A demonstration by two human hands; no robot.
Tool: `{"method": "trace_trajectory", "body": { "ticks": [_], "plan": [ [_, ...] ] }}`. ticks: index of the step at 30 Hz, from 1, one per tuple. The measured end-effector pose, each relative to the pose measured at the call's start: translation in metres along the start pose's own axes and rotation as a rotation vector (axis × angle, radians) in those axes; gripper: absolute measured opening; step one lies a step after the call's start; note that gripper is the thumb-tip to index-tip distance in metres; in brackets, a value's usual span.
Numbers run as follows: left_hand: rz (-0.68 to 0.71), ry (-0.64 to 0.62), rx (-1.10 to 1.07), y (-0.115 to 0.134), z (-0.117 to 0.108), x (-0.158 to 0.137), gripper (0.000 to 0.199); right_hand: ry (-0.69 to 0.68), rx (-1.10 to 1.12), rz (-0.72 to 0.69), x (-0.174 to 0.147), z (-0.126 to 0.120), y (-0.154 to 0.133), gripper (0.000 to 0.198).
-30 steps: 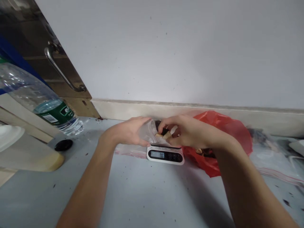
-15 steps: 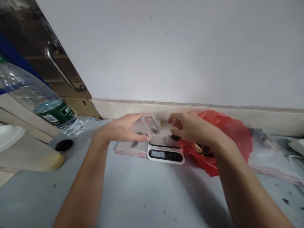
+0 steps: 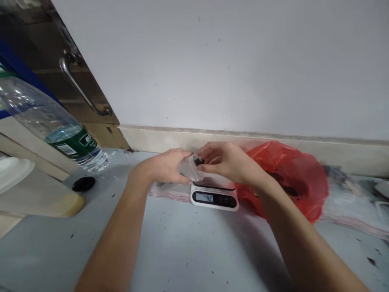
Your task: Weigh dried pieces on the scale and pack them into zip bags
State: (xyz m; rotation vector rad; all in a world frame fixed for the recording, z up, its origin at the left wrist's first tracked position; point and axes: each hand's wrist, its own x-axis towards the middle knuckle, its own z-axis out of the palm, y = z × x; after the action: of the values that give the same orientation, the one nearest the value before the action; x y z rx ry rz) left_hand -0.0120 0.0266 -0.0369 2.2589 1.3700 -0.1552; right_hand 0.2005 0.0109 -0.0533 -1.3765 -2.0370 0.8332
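My left hand is closed on a small clear zip bag, its mouth turned toward the right. At that mouth, my right hand pinches a small dark piece, whose kind I cannot make out. Both hands are above a white kitchen scale, whose display reads 4.2 or 42. Just right of the scale lies a red plastic bag, gaping, with dark flat pieces inside. Several flat zip bags lie left of the scale, partly under my left hand.
On the left are a tilted clear water bottle, a white-lidded container and a black round cap. More clear zip bags lie at right. A wall rises behind the grey tabletop, which carries dark crumbs.
My right hand has moved left from beside the red bag to the zip bag's mouth, carrying the dark piece. The scale's last digit went from 3 to 2.
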Motion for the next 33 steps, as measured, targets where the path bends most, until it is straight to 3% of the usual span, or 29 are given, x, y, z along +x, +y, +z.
{"method": "trace_trajectory", "body": {
  "ticks": [3, 6, 9, 14, 17, 22, 26, 29, 33],
  "plan": [
    [-0.022, 0.018, 0.005, -0.002, -0.003, -0.002, 0.085, 0.095, -0.139, 0.029, 0.005, 0.013, 0.001, 0.013],
    [-0.071, 0.03, 0.029, -0.004, -0.005, -0.007, 0.078, 0.084, -0.28, 0.093, 0.007, 0.019, 0.008, 0.018],
    [-0.067, 0.024, 0.005, -0.004, -0.004, -0.009, 0.079, 0.056, -0.231, 0.119, 0.006, 0.012, 0.012, 0.023],
    [0.003, 0.034, 0.0, -0.004, -0.001, -0.005, 0.08, 0.043, 0.083, 0.037, 0.0, -0.006, 0.002, 0.015],
    [-0.021, 0.037, 0.013, -0.003, -0.001, -0.005, 0.081, 0.064, -0.05, 0.076, -0.002, -0.004, -0.003, 0.015],
    [-0.083, 0.013, 0.045, 0.002, -0.005, -0.009, 0.083, -0.128, -0.188, 0.102, -0.002, 0.012, -0.003, 0.027],
    [-0.17, -0.031, 0.064, 0.003, -0.006, -0.009, 0.084, -0.131, -0.189, 0.138, 0.002, 0.017, -0.001, 0.028],
    [-0.179, -0.055, 0.066, 0.001, -0.004, -0.006, 0.083, -0.117, -0.081, 0.132, 0.003, 0.015, 0.0, 0.027],
    [-0.107, -0.002, 0.017, -0.005, -0.005, -0.005, 0.08, -0.1, 0.224, -0.034, -0.001, 0.005, 0.0, 0.045]
  ]
}}
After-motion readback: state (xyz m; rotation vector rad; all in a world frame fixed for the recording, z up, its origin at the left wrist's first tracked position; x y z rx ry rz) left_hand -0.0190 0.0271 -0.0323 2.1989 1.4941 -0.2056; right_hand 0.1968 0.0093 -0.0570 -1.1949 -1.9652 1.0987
